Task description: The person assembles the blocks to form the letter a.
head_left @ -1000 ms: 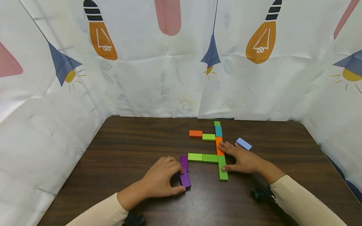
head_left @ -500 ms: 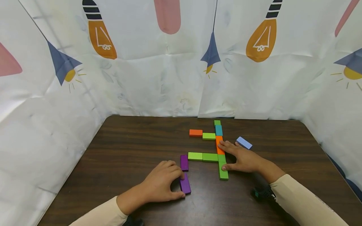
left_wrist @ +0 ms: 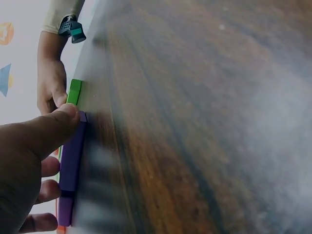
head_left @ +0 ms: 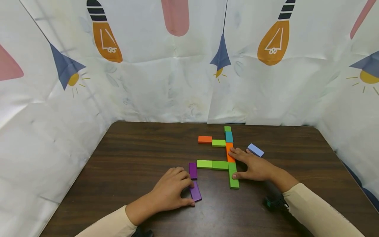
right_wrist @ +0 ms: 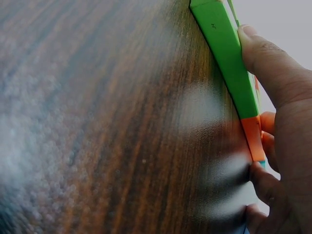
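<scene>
My left hand [head_left: 171, 191] pinches a purple block [head_left: 196, 192] between thumb and fingers at the near left of a layout of coloured blocks. This block lies slightly askew, its far end close to another purple block [head_left: 192, 171]. In the left wrist view, the thumb presses by the near end of the purple block [left_wrist: 72, 156]. My right hand [head_left: 254, 166] rests with spread fingers on the layout's right column. Its fingertips touch an orange block [head_left: 229, 148], and its thumb lies on a green block [head_left: 234, 183]. The right wrist view has the thumb against the green block [right_wrist: 224, 53].
Two light green blocks [head_left: 204, 164] link the purple end to the right column. Farther back sit a teal block [head_left: 229, 137], a small green block [head_left: 227, 128], another light green block [head_left: 218, 143] and an orange-red block [head_left: 205, 139]. A loose light blue block [head_left: 255, 150] lies beyond the right hand.
The left hand slid the near purple block toward the person, opening a gap to the far one, then moved it slightly right and back, narrowing the gap. The right hand stays put.
</scene>
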The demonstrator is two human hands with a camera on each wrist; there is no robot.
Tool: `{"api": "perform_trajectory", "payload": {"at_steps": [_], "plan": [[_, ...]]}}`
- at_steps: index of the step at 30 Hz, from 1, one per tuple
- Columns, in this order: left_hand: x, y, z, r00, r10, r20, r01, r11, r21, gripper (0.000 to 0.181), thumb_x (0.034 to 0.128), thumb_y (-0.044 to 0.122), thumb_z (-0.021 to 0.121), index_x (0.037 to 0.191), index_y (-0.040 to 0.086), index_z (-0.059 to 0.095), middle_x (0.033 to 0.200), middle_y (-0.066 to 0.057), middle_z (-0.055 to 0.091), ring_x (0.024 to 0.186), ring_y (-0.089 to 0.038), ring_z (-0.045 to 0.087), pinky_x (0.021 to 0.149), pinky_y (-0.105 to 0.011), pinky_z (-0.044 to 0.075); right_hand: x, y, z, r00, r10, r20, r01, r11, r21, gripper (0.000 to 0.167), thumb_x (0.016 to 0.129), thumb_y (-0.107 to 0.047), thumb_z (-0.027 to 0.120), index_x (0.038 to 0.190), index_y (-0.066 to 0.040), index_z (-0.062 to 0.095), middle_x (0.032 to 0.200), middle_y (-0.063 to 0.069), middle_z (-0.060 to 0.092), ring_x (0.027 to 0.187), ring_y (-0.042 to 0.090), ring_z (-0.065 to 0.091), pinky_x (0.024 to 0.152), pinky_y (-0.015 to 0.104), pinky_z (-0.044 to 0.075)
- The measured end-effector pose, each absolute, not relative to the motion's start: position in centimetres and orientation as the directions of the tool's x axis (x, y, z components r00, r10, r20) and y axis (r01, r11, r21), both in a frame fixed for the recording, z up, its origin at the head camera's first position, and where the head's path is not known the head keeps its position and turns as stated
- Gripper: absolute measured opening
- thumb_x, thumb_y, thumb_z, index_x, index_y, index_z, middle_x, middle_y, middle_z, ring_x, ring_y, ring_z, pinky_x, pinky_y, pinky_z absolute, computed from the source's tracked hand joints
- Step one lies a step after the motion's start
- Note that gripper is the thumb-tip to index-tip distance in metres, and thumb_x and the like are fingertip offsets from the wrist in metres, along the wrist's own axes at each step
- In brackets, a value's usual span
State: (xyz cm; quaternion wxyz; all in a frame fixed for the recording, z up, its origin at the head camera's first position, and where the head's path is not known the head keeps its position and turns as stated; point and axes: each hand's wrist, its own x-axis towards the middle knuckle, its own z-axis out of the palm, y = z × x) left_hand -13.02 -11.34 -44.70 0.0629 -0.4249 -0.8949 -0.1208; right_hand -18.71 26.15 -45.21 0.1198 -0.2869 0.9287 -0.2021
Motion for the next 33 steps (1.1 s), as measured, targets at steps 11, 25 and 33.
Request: {"api": "perform_trajectory", "payload": {"at_steps": [11,25,33], "plan": [[-13.18,-10.99,-44.71,-0.648,0.737,0.191,0.761,0.626,0.169,0.049,0.0798,0.065,0.078,0.104,0.023,0.073,0.108,0.008,0.062,0.110,-0.016,0.053,0.103,-0.043,0.042,-18.70,26.23,-45.41,-0.803,-0.587,-0.098,-0.491,0.747,-0.449,0.102,0.087,-0.074,0.062,0.163,-0.015,0.029,0.167,0.007,0.025,0.153,0.033,0.021,0.120,0.060,0.011],[-13.38,-10.88,-44.85,-0.649,0.735,0.198,0.761,0.627,0.167,0.049,0.0784,0.065,0.079,0.103,0.024,0.072,0.107,0.009,0.062,0.110,-0.015,0.053,0.102,-0.043,0.043,-18.58,26.10,-45.16,-0.805,-0.585,-0.100,-0.487,0.747,-0.452,0.101,0.088,-0.071,0.064,0.163,-0.014,0.028,0.167,0.007,0.025,0.153,0.032,0.021,0.120,0.060,0.010],[-13.46,-10.76,-44.84,-0.652,0.732,0.199,0.758,0.631,0.166,0.048,0.0783,0.065,0.080,0.103,0.024,0.072,0.107,0.010,0.062,0.110,-0.015,0.053,0.102,-0.042,0.043,-18.65,26.20,-45.34,-0.806,-0.583,-0.098,-0.488,0.750,-0.446,0.102,0.087,-0.072,0.063,0.163,-0.014,0.029,0.167,0.007,0.025,0.153,0.032,0.021,0.120,0.059,0.010]]}}
